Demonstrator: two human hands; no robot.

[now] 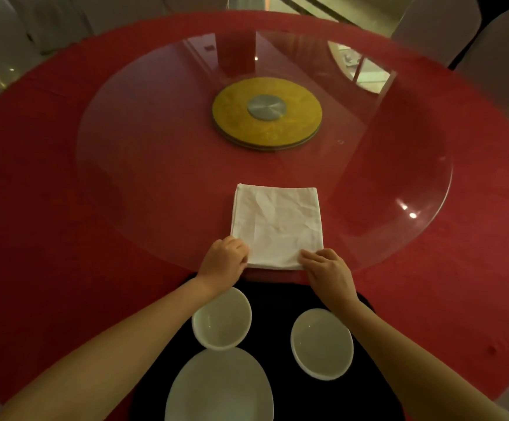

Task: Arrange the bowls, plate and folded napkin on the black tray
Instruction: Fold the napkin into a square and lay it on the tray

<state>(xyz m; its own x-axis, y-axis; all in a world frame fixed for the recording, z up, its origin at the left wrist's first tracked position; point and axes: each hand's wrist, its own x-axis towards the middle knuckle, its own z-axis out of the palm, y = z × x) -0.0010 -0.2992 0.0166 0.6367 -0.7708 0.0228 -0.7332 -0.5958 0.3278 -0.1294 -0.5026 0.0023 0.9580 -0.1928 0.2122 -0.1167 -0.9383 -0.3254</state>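
Nearest the camera, a white plate [219, 387] lies at the near edge of the black tray [271, 302], partly cut off by the bottom of the view. Just beyond it sit two white bowls, both upright and empty: the left bowl [221, 319] touches or nearly touches the plate's far rim, and the right bowl [322, 343] stands apart from both. Both forearms reach over the tray. Past its far edge, the left hand [222, 261] has its fingers curled and pinching the near left corner of the folded white napkin [277, 226]. The right hand [329, 270] lies at the near right corner, fingers pressed together on the cloth. The napkin lies flat on the glass turntable [125, 177], off the tray. Farther out, a gold disc [295, 123] marks the middle of the red surface [34, 208].
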